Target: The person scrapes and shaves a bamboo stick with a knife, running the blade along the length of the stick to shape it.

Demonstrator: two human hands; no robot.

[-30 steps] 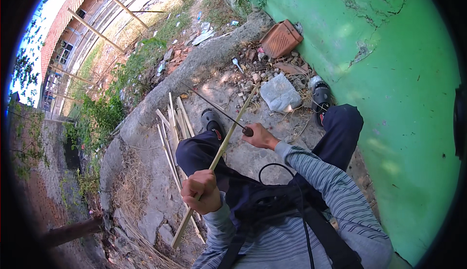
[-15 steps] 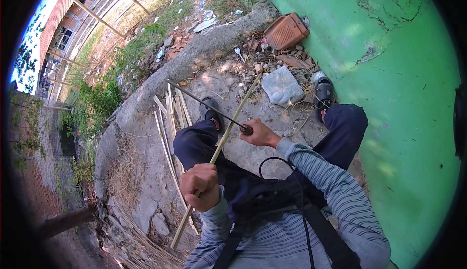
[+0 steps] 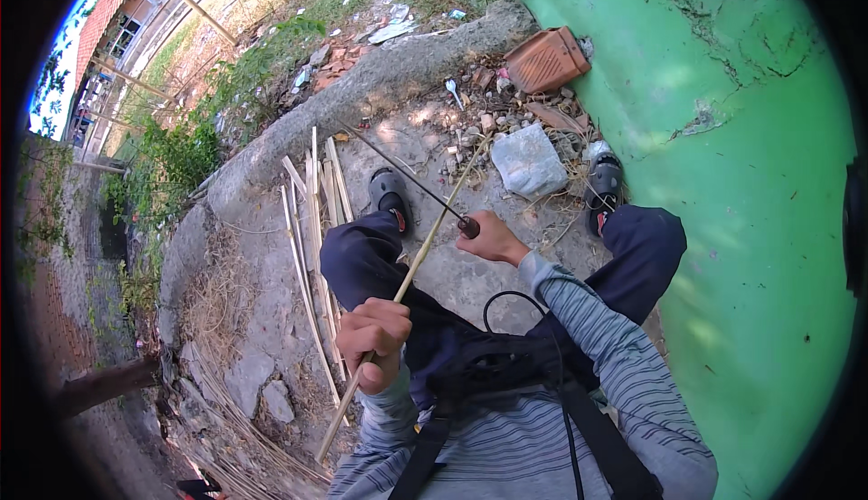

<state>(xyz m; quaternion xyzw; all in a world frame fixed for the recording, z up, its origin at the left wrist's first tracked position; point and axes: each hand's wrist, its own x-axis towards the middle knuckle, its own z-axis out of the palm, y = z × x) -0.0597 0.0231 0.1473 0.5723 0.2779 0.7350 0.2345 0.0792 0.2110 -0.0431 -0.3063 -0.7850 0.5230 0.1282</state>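
Observation:
My left hand (image 3: pixel 373 337) is closed in a fist round a long, thin bamboo strip (image 3: pixel 425 251). The strip slants up from beside my body, over my thigh, toward the rubble between my feet. A brown wooden handle (image 3: pixel 468 227) is gripped in my right hand (image 3: pixel 495 238). From that handle a long, narrow dark blade (image 3: pixel 402 170) runs to the upper left. The blade crosses the strip close to the handle; whether the two touch I cannot tell.
Several pale strips (image 3: pixel 316 206) lie on the concrete at my left foot. A white stone block (image 3: pixel 528 160) and an orange-brown plastic basket (image 3: pixel 546 60) sit among rubble ahead. A green wall (image 3: pixel 750 256) rises on the right. A low concrete ridge (image 3: pixel 362 84) curves round the left.
The view has shifted slightly. My right hand and the tool have moved a little up and to the right, and the blade slants more steeply. The left hand keeps its grip.

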